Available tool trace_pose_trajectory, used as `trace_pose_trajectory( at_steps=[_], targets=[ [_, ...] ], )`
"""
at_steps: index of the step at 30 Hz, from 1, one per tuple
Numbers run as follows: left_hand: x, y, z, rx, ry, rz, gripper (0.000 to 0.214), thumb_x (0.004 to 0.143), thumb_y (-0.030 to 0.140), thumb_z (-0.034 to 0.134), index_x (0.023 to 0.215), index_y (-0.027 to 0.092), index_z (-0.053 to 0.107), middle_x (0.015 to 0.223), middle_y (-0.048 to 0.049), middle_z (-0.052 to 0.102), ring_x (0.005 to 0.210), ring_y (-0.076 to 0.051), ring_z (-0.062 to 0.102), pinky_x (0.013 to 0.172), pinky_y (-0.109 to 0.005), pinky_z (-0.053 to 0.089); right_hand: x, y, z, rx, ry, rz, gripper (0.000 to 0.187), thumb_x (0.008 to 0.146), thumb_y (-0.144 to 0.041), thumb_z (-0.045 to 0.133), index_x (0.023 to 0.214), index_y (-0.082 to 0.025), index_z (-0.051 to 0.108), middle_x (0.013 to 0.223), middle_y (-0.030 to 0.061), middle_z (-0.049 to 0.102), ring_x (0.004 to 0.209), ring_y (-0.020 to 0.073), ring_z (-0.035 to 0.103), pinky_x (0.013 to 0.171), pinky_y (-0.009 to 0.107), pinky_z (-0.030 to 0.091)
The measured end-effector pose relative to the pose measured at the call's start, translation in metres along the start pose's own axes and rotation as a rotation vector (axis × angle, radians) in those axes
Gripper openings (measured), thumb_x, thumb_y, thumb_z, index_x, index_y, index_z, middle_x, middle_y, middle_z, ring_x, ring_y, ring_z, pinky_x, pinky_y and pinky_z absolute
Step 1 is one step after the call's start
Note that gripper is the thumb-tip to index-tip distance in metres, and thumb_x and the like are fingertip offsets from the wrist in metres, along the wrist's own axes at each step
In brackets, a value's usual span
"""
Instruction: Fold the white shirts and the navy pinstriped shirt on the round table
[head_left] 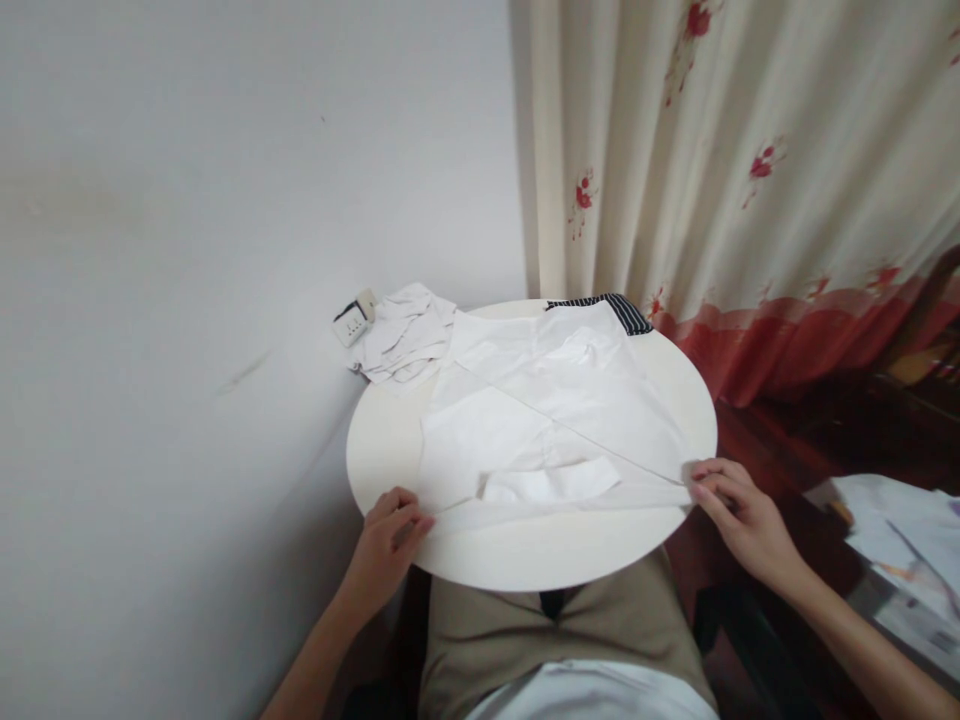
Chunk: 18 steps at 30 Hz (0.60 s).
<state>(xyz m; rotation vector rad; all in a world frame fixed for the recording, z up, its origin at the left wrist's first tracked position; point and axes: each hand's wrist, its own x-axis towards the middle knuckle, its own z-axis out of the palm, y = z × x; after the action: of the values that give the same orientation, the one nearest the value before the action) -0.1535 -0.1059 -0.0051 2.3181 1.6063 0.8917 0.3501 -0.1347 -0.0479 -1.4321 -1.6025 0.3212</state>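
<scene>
A white garment (555,410) lies spread flat on a round cream table (540,550), with a dark striped band (607,305) at its far edge. My left hand (390,545) pinches the garment's near left corner, fingers closed on the cloth. My right hand (739,515) pinches the near right corner at the table's rim. A folded strip of the cloth (551,485) lies between my hands.
A crumpled pile of white cloth (405,335) sits at the table's far left, against the wall by a white socket (354,320). A flowered curtain (735,180) hangs behind. Papers (907,550) lie on dark furniture to the right. My lap is below the table.
</scene>
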Motion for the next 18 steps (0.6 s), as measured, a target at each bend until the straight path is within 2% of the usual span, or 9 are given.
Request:
trace_pose_trajectory(
  at_steps=[3, 6, 11, 15, 18],
  targets=[
    [0.007, 0.003, 0.005, -0.033, 0.016, -0.069, 0.039, 0.093, 0.046, 0.052, 0.063, 0.021, 0.057, 0.085, -0.0049, 0.058, 0.082, -0.021, 0.057, 0.074, -0.031, 0.049, 0.004, -0.002, 0.004, -0.021, 0.036, 0.031, 0.037, 0.092, -0.048, 0.055, 0.065, -0.023, 0.061, 0.097, 0.0087, 0.066, 0.101, 0.0270, 0.059, 0.092, 0.042, 0.046],
    [0.010, 0.002, 0.007, 0.037, 0.029, -0.080, 0.040, 0.089, 0.047, 0.056, 0.059, 0.021, 0.057, 0.086, -0.0055, 0.061, 0.083, -0.022, 0.058, 0.077, -0.034, 0.049, 0.006, 0.001, 0.008, -0.073, 0.040, 0.051, 0.035, 0.089, -0.049, 0.059, 0.065, -0.023, 0.062, 0.097, 0.0084, 0.066, 0.100, 0.0274, 0.060, 0.091, 0.044, 0.046],
    [0.002, -0.004, -0.001, -0.038, 0.014, -0.069, 0.035, 0.090, 0.050, 0.056, 0.071, 0.022, 0.067, 0.089, -0.0060, 0.064, 0.085, -0.022, 0.062, 0.078, -0.033, 0.053, 0.004, 0.009, 0.004, -0.076, 0.064, 0.072, 0.034, 0.085, -0.054, 0.063, 0.071, -0.023, 0.067, 0.103, 0.0089, 0.067, 0.104, 0.0282, 0.061, 0.093, 0.044, 0.047],
    [-0.012, -0.006, -0.010, -0.117, -0.003, -0.013, 0.029, 0.092, 0.047, 0.060, 0.081, 0.023, 0.073, 0.087, -0.0042, 0.068, 0.084, -0.020, 0.064, 0.077, -0.030, 0.054, -0.002, 0.014, -0.005, -0.037, 0.057, 0.000, 0.030, 0.087, -0.053, 0.065, 0.081, -0.024, 0.070, 0.099, 0.0084, 0.068, 0.100, 0.0273, 0.063, 0.091, 0.042, 0.049],
    [-0.022, -0.007, -0.012, -0.097, 0.034, 0.048, 0.027, 0.091, 0.046, 0.063, 0.079, 0.024, 0.074, 0.087, -0.0039, 0.069, 0.085, -0.020, 0.064, 0.079, -0.031, 0.055, -0.007, 0.019, -0.011, -0.068, 0.036, -0.077, 0.025, 0.087, -0.050, 0.067, 0.085, -0.025, 0.071, 0.090, 0.0080, 0.069, 0.093, 0.0283, 0.064, 0.086, 0.044, 0.050]
  ],
)
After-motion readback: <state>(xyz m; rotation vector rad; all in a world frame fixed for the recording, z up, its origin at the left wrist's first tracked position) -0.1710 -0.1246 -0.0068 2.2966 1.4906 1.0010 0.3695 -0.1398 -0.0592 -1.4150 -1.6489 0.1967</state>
